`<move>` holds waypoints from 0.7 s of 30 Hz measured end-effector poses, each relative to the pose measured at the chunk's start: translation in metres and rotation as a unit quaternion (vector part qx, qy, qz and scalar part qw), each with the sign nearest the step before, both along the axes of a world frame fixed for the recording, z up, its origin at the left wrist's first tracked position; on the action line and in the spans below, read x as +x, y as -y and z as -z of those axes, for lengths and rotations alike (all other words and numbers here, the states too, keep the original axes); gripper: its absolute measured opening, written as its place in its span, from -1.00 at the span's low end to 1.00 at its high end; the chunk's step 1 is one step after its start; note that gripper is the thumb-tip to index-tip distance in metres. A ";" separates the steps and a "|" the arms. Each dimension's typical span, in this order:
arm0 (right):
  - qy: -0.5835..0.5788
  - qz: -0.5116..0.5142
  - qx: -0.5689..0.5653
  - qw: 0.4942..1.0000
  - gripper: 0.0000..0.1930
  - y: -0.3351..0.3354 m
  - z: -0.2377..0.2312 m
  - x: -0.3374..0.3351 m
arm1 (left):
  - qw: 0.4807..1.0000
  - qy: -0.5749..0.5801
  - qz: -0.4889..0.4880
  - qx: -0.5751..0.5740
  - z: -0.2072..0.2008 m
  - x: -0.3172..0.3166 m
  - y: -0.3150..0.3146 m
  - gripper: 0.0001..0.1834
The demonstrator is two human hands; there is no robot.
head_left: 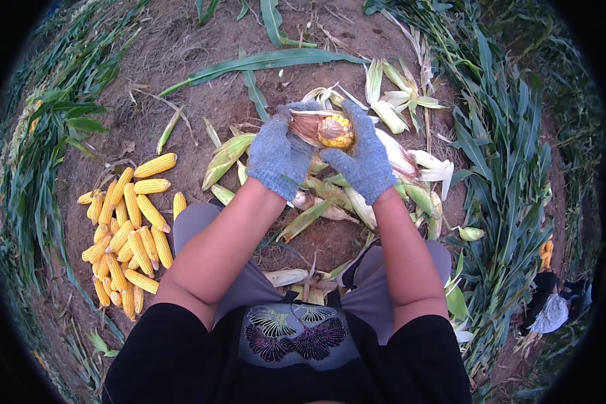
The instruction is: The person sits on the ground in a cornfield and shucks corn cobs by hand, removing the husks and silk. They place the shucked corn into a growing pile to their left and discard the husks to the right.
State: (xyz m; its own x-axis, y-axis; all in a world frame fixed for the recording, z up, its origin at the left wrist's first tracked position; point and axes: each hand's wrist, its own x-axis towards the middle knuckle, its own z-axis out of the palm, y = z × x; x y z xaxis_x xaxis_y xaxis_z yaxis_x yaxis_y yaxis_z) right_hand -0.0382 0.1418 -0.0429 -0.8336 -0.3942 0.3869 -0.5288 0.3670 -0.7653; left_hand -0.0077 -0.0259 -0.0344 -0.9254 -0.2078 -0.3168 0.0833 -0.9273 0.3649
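Both my hands wear grey knitted gloves and meet above a heap of husks. Between them is a partly husked ear of corn, its yellow kernels facing up and brown silk and husk peeled to its left side. My left hand is closed on that silk and husk, its fingertips partly hidden. On the ear's right side my right hand grips it, thumb below and fingers above. Under the hands lie loose green and pale husks.
A pile of husked yellow corn ears lies on the soil to the left. Cut green stalks line the right side, and more stalks border the left. Peeled husks lie beyond my right hand. Another person is at the far right.
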 end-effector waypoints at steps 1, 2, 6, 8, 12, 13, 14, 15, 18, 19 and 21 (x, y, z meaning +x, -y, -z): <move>0.021 -0.015 -0.030 0.999 -0.01 0.001 0.001 0.000 | 1.000 0.001 0.006 0.010 -0.003 0.001 -0.001 -0.56; 0.045 -0.014 -0.035 0.998 0.08 0.002 -0.002 0.001 | 1.000 0.003 0.013 0.019 -0.006 0.002 -0.002 -0.56; 0.188 -0.053 -0.341 0.919 -0.05 0.010 -0.001 0.008 | 0.993 -0.081 0.074 0.043 -0.020 0.011 -0.007 -0.59; 0.242 -0.068 -0.461 0.851 -0.31 0.014 0.001 0.005 | 0.974 -0.140 0.114 0.137 -0.014 0.010 -0.002 -0.63; 0.223 -0.040 -0.369 0.902 -0.49 0.015 -0.022 0.008 | 0.991 -0.058 0.076 0.089 -0.010 -0.001 0.007 -0.70; 0.206 -0.027 -0.319 0.925 -0.52 0.015 -0.030 0.010 | 0.993 -0.045 0.073 0.085 -0.014 -0.004 0.010 -0.71; 0.121 -0.044 -0.250 0.960 -0.54 0.016 -0.035 0.014 | 0.996 -0.009 0.060 0.068 -0.018 -0.005 0.007 -0.72; 0.121 -0.042 -0.256 0.958 -0.54 0.016 -0.035 0.015 | 0.996 0.004 0.052 0.066 -0.023 -0.004 0.004 -0.73; 0.132 0.001 -0.323 0.937 -0.48 0.012 -0.024 0.012 | 0.995 0.006 0.074 0.062 -0.035 0.004 -0.006 -0.72; 0.169 0.018 -0.378 0.910 -0.48 0.010 -0.018 0.006 | 0.993 -0.017 0.103 0.060 -0.030 0.007 -0.004 -0.71; 0.233 0.055 -0.479 0.844 -0.48 0.001 -0.009 -0.007 | 0.985 -0.061 0.155 0.045 -0.027 0.013 -0.004 -0.68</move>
